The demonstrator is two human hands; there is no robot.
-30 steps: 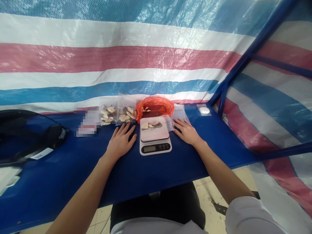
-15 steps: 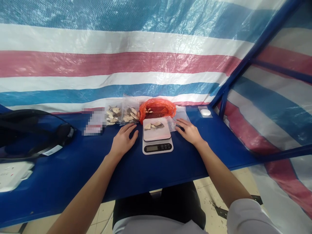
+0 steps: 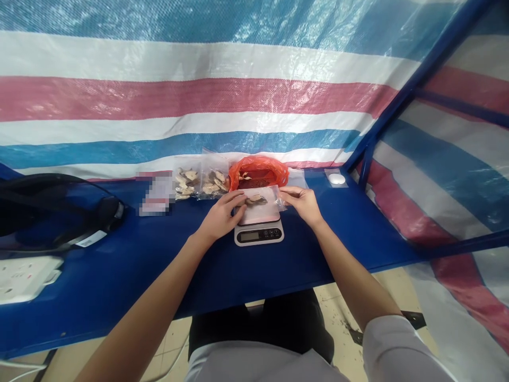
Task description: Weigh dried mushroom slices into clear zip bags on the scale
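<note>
A digital kitchen scale (image 3: 259, 235) stands on the blue table. Across its platform lies a clear zip bag (image 3: 264, 209) with a few dried, pale slices (image 3: 255, 199) in it, which look like mushroom or root pieces. My right hand (image 3: 303, 204) pinches the bag's right end between thumb and fingertips. My left hand (image 3: 222, 216) rests over the left edge of the bag and platform, thumb and fingers apart. Just behind the scale sits an open red plastic bag (image 3: 282, 172) with more pieces inside. The scale's display shows no readable figure.
Two filled zip bags (image 3: 186, 184) stand left of the red bag. Beside them lies a blurred-out packet (image 3: 156, 195). A black headset-like object (image 3: 107, 209) and a white power strip (image 3: 27, 278) are at far left. A small white item (image 3: 336, 179) lies at right.
My left hand has moved right onto the edge of the scale and bag. My right hand has come in leftward and taken hold of the bag's right end.
</note>
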